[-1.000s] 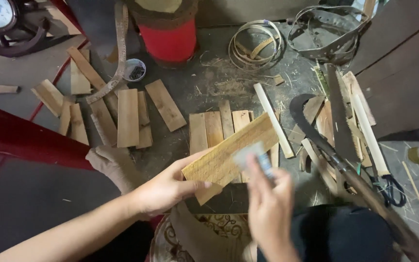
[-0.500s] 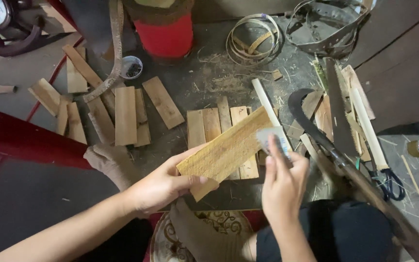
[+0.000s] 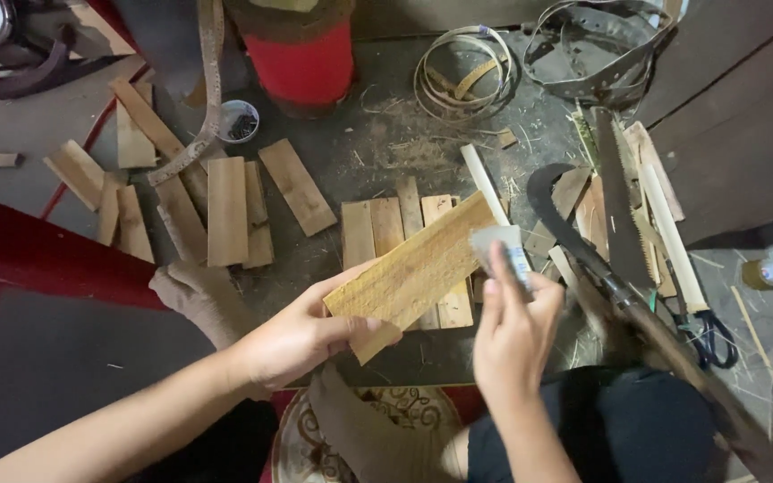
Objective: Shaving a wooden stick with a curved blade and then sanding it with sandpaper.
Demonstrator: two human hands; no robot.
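My left hand [image 3: 301, 335] grips the near end of a flat, pale wooden slat [image 3: 413, 268], holding it tilted up to the right above the floor. My right hand [image 3: 512, 335] pinches a small grey-white pad, likely sandpaper [image 3: 505, 250], against the slat's far right end. Several more short slats [image 3: 395, 228] lie flat on the dark floor just under the held one.
A pile of wooden slats [image 3: 216, 210] lies to the left. A curved sickle [image 3: 565, 224], a hand saw [image 3: 624, 210] and scissors [image 3: 713, 335] lie to the right. A red cylinder [image 3: 301, 63], coiled strips [image 3: 462, 76], a small cup [image 3: 239, 121] and a glove [image 3: 199, 295] are nearby.
My right hand has slid the pad along the slat from its middle up to the far right end. The left hand keeps its hold on the slat.
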